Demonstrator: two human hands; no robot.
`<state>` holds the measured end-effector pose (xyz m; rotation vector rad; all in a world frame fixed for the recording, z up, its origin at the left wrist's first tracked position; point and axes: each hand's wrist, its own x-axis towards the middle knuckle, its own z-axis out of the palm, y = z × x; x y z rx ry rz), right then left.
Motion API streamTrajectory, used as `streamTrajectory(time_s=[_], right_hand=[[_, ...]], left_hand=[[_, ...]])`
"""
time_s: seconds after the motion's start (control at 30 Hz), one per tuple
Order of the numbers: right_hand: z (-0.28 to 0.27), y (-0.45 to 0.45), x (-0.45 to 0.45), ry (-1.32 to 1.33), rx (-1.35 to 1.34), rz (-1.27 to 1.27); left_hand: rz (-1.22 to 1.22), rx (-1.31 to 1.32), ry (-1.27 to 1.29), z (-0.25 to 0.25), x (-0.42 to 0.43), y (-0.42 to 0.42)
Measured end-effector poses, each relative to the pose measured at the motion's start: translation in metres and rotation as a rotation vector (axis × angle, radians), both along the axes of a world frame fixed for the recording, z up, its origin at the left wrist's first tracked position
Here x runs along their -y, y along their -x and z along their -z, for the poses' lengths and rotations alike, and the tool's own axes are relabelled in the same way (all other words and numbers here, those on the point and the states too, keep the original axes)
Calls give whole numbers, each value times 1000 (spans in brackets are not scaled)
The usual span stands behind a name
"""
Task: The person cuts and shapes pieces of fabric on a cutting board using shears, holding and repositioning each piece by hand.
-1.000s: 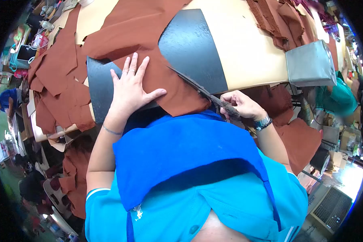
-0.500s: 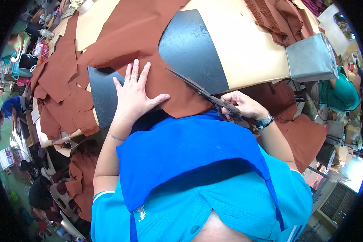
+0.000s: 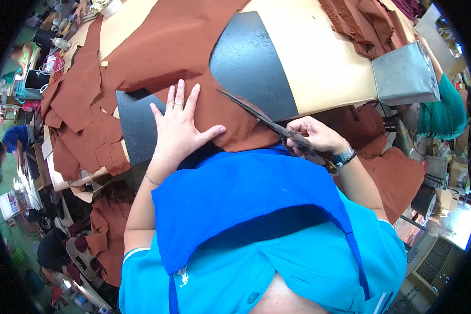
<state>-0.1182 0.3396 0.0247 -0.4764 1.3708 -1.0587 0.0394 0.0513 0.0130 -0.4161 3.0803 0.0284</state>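
Observation:
My left hand (image 3: 182, 123) lies flat with fingers spread on a large reddish-brown piece of leather (image 3: 178, 44), pressing it down near my apron. In my right hand (image 3: 319, 137) is a pair of scissors (image 3: 256, 115) with dark, wrapped-looking handles. Their blades point up and to the left across the near end of the leather and look nearly closed. I cannot tell whether leather lies between them. Under the leather is a dark, smooth board (image 3: 254, 57), partly covered. The leather's near edge reaches my blue apron (image 3: 251, 188).
More brown leather pieces (image 3: 78, 99) lie on the left of the table, and a ragged stack (image 3: 358, 23) at the far right. A grey metal block (image 3: 405, 73) stands at the table's right edge. A person in a green sleeve (image 3: 445, 112) is beyond it.
The leather and my left hand have shifted slightly to the right. The scissors have hardly moved. At the far right, the other person's arm now reaches up beside the metal block.

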Motion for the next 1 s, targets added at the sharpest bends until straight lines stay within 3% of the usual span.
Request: streamTrajectory(time_s=[0.43,0.47,0.57,0.67,1.0], right_hand=[[6,-10,-4,50,85,98],[1,-10,-3,47,95,109],[9,-8,-5,54,66,88],[4,-4,-1,55,63,44],[7,-5,7,97,44,84]], left_hand=[[36,-124,-98,-12,16,11],[119,-304,-96,-15,23,19],[233,-218,16,-26,49,34],[219,-38,-55,-19,61,41],[159,-10,-172,-7,53,36]])
